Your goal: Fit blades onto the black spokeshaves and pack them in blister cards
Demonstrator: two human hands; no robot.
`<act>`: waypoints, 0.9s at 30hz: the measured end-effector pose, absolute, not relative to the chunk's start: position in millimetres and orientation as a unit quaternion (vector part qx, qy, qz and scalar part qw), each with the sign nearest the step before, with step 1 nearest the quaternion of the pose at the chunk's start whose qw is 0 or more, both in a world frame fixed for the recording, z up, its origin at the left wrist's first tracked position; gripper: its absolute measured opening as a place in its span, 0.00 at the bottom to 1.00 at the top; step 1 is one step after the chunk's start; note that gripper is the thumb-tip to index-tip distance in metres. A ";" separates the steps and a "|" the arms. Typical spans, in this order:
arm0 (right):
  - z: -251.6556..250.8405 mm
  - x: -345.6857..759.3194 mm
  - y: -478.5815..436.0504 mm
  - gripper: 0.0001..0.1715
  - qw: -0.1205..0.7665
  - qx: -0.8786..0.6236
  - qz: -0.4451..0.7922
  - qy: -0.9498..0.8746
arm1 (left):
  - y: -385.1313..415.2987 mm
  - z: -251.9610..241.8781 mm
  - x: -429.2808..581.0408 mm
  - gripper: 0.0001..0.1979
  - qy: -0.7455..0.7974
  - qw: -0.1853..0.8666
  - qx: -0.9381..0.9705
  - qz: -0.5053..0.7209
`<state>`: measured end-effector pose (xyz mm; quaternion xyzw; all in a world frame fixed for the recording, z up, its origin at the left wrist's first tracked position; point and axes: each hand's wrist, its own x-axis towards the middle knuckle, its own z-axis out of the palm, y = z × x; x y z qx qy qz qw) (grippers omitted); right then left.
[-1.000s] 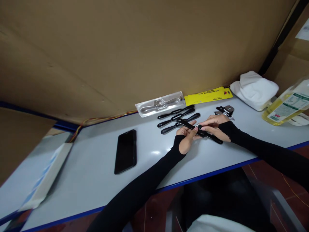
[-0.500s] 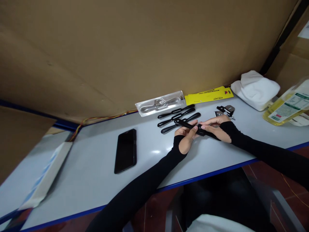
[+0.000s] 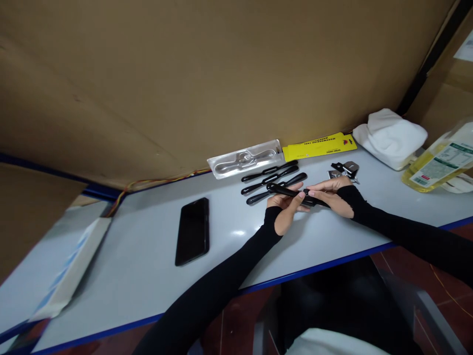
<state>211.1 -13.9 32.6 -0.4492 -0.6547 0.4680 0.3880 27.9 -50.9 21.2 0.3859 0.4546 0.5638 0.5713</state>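
Between my two hands is a black two-handled spokeshave body (image 3: 283,191), held a little above the table. My left hand (image 3: 286,213) is closed around its middle, thumb on top. My right hand (image 3: 334,194) pinches near the centre, where a small dark part sits under the fingertips; its kind is too small to tell. Just behind my left hand lie three more black spokeshave bodies (image 3: 270,184) in a row. Beyond my right hand is a small pile of loose black and silver metal parts (image 3: 346,170).
A clear plastic blister pack (image 3: 247,159) and yellow printed cards (image 3: 318,147) lie along the cardboard wall (image 3: 221,74). A black phone (image 3: 192,230) lies to the left. At the right are a white cloth bundle (image 3: 389,135) and a bottle of yellow liquid (image 3: 438,160).
The spokeshave body has rolled slightly in my hands, so its middle shows at a different angle. My right fingers have shifted a little at its centre. Everything else has stayed put.
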 end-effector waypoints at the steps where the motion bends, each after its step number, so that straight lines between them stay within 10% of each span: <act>1: 31.2 210.9 -13.8 0.18 0.388 -0.449 0.474 -0.651 | -50.9 22.6 27.9 0.28 0.457 0.572 0.386 0.562; 27: 31.1 208.8 -12.6 0.15 0.388 -0.441 0.459 -0.666 | -48.3 20.5 27.7 0.23 0.478 0.562 0.332 0.587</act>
